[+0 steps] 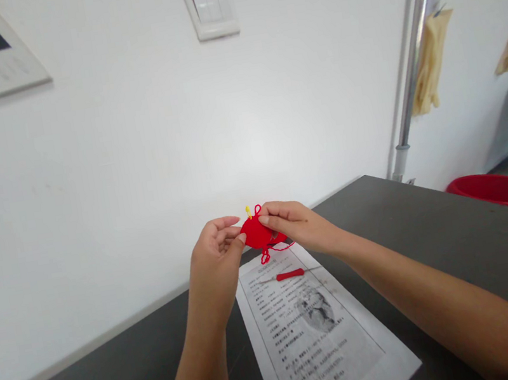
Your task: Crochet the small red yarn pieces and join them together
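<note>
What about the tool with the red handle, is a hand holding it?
No, the tool lies on the printed sheet while the left hand and right hand hold the red yarn piece.

We see a bare left hand (213, 254) and a bare right hand (293, 221), tapering uncovered forearms (424, 291), and one small spot (306, 221) marking the right hand.

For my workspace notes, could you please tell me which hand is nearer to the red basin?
Right. The right hand is left of the red basin, holding the right side of the red yarn piece; the left hand is farther left, at its opposite side.
</note>
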Tool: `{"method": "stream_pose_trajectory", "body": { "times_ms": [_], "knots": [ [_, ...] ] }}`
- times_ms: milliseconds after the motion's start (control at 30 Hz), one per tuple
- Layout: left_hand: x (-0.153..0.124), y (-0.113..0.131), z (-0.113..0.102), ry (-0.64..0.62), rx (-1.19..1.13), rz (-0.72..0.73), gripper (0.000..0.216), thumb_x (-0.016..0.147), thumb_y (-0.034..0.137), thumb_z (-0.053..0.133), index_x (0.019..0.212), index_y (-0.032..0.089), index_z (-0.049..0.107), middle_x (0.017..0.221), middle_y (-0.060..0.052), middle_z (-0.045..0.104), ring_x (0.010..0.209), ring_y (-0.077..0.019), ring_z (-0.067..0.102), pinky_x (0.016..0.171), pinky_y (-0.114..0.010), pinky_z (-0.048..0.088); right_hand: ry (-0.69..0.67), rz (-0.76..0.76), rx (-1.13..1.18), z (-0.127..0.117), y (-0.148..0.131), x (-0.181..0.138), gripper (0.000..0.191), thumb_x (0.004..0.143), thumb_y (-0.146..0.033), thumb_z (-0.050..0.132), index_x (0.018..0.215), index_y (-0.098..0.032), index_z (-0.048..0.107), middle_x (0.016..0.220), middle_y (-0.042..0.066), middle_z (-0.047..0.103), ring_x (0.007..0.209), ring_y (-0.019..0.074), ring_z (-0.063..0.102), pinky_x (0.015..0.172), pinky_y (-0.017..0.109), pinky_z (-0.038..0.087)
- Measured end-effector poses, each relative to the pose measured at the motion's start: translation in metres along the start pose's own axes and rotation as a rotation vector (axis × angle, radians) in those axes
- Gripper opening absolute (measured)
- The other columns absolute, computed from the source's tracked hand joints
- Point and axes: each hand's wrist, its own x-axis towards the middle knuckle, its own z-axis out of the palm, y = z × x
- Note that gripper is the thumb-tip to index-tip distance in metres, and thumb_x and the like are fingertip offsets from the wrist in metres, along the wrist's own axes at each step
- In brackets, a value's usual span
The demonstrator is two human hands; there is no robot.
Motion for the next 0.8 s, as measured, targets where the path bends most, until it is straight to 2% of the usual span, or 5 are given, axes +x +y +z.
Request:
{"method": "stream_pose_trajectory", "body": {
  "times_ms": [367, 633, 800],
  "knots": [
    [-0.0011, 0.0046, 0.0002, -0.004, -0.096, -0.004, 0.027, 0.067, 0.026, 0.073, 0.092, 0.016, 0.064, 0.072, 0.002, 0.072, 0.069, -0.0157, 0.067, 0.071, -0.028, 0.051, 0.007, 0.009, 0.042, -0.0014, -0.0019, 0.0000, 0.034, 0.087, -0.047, 0.063, 0.074, -0.017, 0.055, 0.068, -0.003, 0.055, 0.060, 0.0087, 0.050, 0.060, 0.023, 0.044],
    [-0.0024, 0.0034, -0.0019, -0.010, -0.146, 0.002, 0.025, 0.070, 0.025, 0.074, 0.092, 0.015, 0.066, 0.072, 0.001, 0.072, 0.069, -0.0157, 0.068, 0.071, -0.028, 0.052, 0.009, 0.001, 0.039, -0.0010, -0.0033, -0.0006, 0.034, 0.088, -0.047, 0.061, 0.075, -0.017, 0.055, 0.068, -0.003, 0.054, 0.059, 0.0083, 0.049, 0.059, 0.023, 0.044],
    [-0.0026, 0.0042, -0.0004, -0.001, -0.075, 0.009, 0.026, 0.071, 0.031, 0.073, 0.091, 0.016, 0.067, 0.074, -0.001, 0.073, 0.071, -0.0179, 0.068, 0.072, -0.030, 0.052, 0.015, -0.016, 0.033, -0.0003, -0.0049, -0.0018, 0.036, 0.088, -0.049, 0.062, 0.073, -0.018, 0.053, 0.065, -0.003, 0.052, 0.057, 0.0084, 0.046, 0.056, 0.022, 0.042]
  ]
}}
